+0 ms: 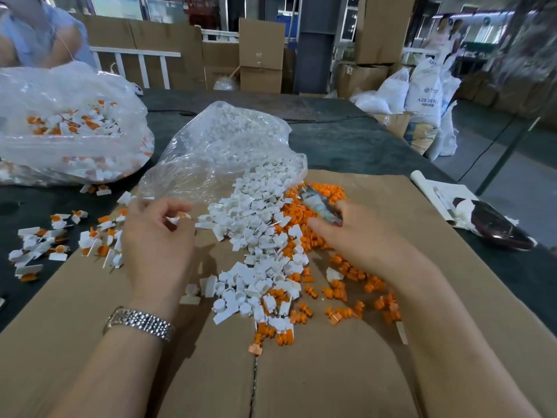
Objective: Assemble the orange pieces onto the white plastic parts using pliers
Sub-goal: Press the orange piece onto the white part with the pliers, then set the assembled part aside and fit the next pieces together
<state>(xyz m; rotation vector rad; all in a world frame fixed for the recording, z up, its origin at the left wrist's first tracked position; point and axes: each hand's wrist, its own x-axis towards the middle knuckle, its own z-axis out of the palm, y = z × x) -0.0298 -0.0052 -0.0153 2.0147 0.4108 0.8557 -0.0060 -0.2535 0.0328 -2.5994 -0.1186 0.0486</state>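
A heap of loose white plastic parts spills from a clear bag onto the cardboard sheet. Loose orange pieces lie to the right of the heap. My left hand pinches a small white part with an orange piece between thumb and fingertips. My right hand lies over the orange pieces and grips the pliers by a handle wrapped in patterned tape; the jaws are hidden.
Assembled white-and-orange parts lie scattered at the left, and more fill a big clear bag. A dark bowl with paper sits at the right table edge. Another person is at the far left. Cartons and sacks stand behind.
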